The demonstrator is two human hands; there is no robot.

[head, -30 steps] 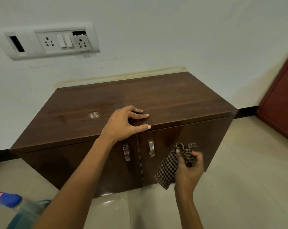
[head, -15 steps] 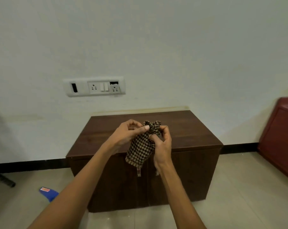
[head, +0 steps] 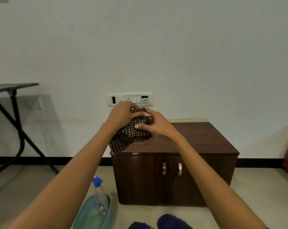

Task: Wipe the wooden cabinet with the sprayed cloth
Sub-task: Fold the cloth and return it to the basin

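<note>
Cloth [head: 131, 134]: checked brown and cream, bunched between the left hand [head: 122, 114] and the right hand [head: 156, 125] above the left end of the cabinet [head: 197, 142] top. Its loose lower end hangs across the front left corner. Whether it touches the wood cannot be told.
Left hand: on the upper part of the cloth, fingers curled over the bunched top, grip closed round the fabric.
Right hand: just beside the left hand, on the right side of the cloth. The thumb is pressed on the checked front and the fingers are bent round the top edge, so this grip is closed on the fabric too.
Arms: bare, reaching forward from the lower corners and meeting over the left end of the cabinet.
Cabinet: low, dark wood, standing on the floor [head: 255, 195] against the white wall [head: 189, 47]. Both doors are shut, with two metal handles [head: 164, 168] side by side at the middle seam.
Socket plate [head: 144, 100]: white, on the wall behind the hands, its lower edge partly hidden by the left hand.
Bottle [head: 99, 192]: clear with a blue cap, leaning in a teal basin [head: 90, 217] on the floor near the front left corner of the cabinet.
Folding desk [head: 12, 87]: dark top on crossed black legs, at the left, well apart from the cabinet.
Slippers [head: 171, 221]: blue, at the bottom edge.
</note>
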